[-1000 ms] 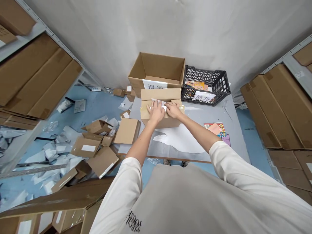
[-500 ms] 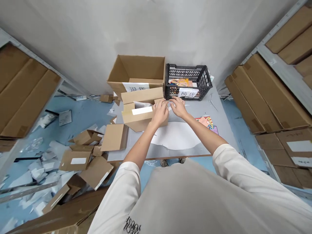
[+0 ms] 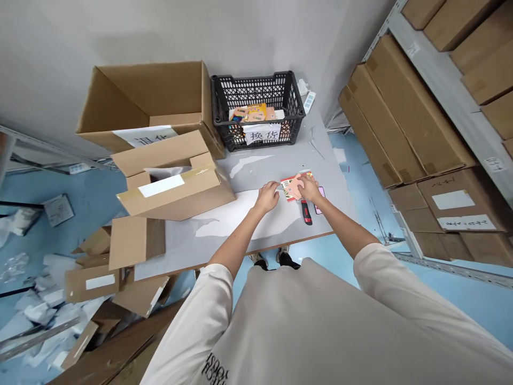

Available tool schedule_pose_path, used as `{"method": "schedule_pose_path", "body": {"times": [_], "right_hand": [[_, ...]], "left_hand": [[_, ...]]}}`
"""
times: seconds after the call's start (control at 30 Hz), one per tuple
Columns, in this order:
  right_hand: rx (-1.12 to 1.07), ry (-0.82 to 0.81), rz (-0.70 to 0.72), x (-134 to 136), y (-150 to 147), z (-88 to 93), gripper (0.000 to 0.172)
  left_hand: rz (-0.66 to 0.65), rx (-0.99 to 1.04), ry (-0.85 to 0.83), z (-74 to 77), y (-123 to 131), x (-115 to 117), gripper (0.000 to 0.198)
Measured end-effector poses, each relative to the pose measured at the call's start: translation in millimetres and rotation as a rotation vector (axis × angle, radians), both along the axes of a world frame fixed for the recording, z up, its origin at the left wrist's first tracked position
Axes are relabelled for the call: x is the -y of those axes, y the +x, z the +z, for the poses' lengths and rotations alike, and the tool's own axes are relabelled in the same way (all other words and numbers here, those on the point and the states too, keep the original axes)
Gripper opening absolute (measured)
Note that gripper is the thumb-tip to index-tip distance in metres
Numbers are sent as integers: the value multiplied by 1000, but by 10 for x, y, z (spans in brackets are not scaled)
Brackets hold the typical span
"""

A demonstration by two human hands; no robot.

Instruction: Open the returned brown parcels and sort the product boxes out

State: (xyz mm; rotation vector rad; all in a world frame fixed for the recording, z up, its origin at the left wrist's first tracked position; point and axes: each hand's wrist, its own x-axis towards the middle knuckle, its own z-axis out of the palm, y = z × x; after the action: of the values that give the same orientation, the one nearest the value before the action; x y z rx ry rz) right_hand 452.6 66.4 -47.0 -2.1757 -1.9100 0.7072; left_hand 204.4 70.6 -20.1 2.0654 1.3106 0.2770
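My right hand [image 3: 308,188] is over a small pink card [image 3: 294,187], thumb and fingers closed on its right side. Under the card lies a colourful red-edged booklet [image 3: 287,194], partly covered. My left hand [image 3: 267,198] hovers just left of the booklet, fingers loosely bent and apart, with nothing seen in it. Below the right hand a black and red utility knife [image 3: 306,213] rests on the table. A phone with a pinkish screen [image 3: 320,201] lies partly behind my right wrist.
An opened carton [image 3: 188,198] stands left on the grey table [image 3: 176,251], beside a smaller box [image 3: 134,240]. Behind are a large open carton [image 3: 184,80] and a black crate [image 3: 256,80] holding colourful packs. Discarded cartons [image 3: 86,280] litter the floor; shelved boxes [image 3: 425,123] flank the right.
Both hands have left the opened carton and moved right to the booklet. The right hand has taken hold of the pink card. The view has turned right.
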Motion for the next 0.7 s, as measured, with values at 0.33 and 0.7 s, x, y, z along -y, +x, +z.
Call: {"method": "schedule_pose_path", "body": {"times": [0.33,0.7], "right_hand": [[106,-179,183,261,247,-808,61],[164,-157,373,244,51,-637,48]], "left_hand": [[4,-80,-251,-805,546,155,61],[58,-137,-283,-872,383,261,57]]}}
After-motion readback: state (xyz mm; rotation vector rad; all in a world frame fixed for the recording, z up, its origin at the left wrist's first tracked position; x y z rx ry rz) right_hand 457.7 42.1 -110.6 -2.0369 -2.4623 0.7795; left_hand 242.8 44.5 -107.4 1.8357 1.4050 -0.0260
